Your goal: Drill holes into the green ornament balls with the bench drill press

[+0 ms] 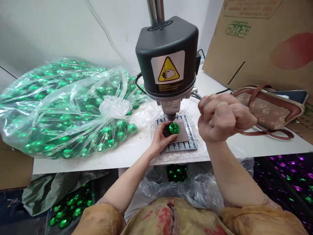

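A small bench drill press with a black motor housing stands before me. Beneath its chuck, a shiny green faceted ball rests on a brown pad over the slotted metal base. My left hand closes on the ball from its left side, thumb in front and fingers behind. Right of the machine, my right hand makes a fist round the feed lever; the fist hides most of the lever. The drill tip seems to meet the ball's top, but whether it has entered I cannot tell.
A clear plastic bag of green faceted balls fills the table's left side. At right are a patterned handbag and a large cardboard box. Dark shavings lie round the base. Below the table edge are more balls and plastic sheeting.
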Motion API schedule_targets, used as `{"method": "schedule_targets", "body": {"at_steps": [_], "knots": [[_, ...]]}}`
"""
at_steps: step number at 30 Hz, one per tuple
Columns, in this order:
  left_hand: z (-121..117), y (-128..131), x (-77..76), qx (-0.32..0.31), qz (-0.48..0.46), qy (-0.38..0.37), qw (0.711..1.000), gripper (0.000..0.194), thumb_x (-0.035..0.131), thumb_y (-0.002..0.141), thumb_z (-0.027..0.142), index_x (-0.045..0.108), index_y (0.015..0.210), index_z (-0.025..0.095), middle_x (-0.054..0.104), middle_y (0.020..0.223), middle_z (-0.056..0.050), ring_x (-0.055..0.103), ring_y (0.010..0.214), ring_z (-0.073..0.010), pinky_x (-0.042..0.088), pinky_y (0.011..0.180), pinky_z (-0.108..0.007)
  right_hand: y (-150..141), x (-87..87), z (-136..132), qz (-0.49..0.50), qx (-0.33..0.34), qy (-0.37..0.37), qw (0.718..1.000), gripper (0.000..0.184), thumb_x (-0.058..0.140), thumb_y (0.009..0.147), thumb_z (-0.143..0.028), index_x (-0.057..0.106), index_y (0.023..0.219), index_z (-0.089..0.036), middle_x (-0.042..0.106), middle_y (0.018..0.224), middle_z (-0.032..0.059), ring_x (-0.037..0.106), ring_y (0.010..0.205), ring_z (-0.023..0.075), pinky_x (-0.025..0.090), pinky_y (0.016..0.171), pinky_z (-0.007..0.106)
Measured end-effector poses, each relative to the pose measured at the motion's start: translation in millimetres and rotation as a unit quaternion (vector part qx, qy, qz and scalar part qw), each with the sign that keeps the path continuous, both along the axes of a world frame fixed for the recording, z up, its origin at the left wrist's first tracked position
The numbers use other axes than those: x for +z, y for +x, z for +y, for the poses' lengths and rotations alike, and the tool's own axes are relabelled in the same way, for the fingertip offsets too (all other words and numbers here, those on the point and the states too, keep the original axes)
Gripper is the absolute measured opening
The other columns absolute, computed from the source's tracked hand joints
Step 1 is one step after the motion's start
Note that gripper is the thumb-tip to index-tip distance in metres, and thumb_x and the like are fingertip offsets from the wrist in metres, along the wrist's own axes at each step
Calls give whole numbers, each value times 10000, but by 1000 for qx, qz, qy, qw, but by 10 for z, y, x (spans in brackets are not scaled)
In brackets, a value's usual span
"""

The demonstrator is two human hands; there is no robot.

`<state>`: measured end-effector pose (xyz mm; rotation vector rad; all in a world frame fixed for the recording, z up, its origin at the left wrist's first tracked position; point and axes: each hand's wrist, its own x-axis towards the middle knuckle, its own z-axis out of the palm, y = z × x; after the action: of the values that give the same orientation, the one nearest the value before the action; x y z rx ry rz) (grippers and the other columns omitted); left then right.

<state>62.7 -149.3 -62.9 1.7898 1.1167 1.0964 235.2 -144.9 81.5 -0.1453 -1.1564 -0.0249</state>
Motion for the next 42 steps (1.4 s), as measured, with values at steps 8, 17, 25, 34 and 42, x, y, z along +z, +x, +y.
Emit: {"method": "schedule_targets", "body": {"at_steps": [8,17,25,34,42], "knots": [[2,11,17,4,-9,0,1000,603,885,788,443,639,1287,210,721,1290,-117,691,1204,-298,552,1075,-478,-5,-18,4,-10,-11,-3,1000,390,525,907,-113,230,658,-174,249,540,-62,171,453,7,274,429,183],[-4,19,19,9,-8,0,1000,601,882,789,446,636,1281,205,718,1285,-121,690,1198,-291,553,1063,-463,16,-83,12,-5,-10,6,1000,436,549,872,-124,201,615,-179,267,513,-60,227,413,22,278,401,226],[-14,34,31,18,1,3,1000,593,890,784,435,644,1273,208,724,1266,-114,694,1189,-293,554,1060,-469,-41,-4,-15,54,-17,-30,998,566,615,903,-232,152,584,-172,183,454,-63,219,379,28,271,387,226],[-476,80,175,106,71,86,988,534,878,765,557,643,1103,217,705,1053,-81,691,991,-261,576,866,-408,-36,727,100,72,35,-218,973,429,609,916,-223,344,580,-254,329,453,-74,298,398,75,243,418,290],[-898,-142,122,-156,193,296,922,550,753,877,619,642,1258,237,737,1101,-116,690,1109,-307,565,997,-469,-53,703,119,78,2,-203,976,402,591,918,-260,358,591,-246,351,477,-65,318,381,62,241,383,289]]}}
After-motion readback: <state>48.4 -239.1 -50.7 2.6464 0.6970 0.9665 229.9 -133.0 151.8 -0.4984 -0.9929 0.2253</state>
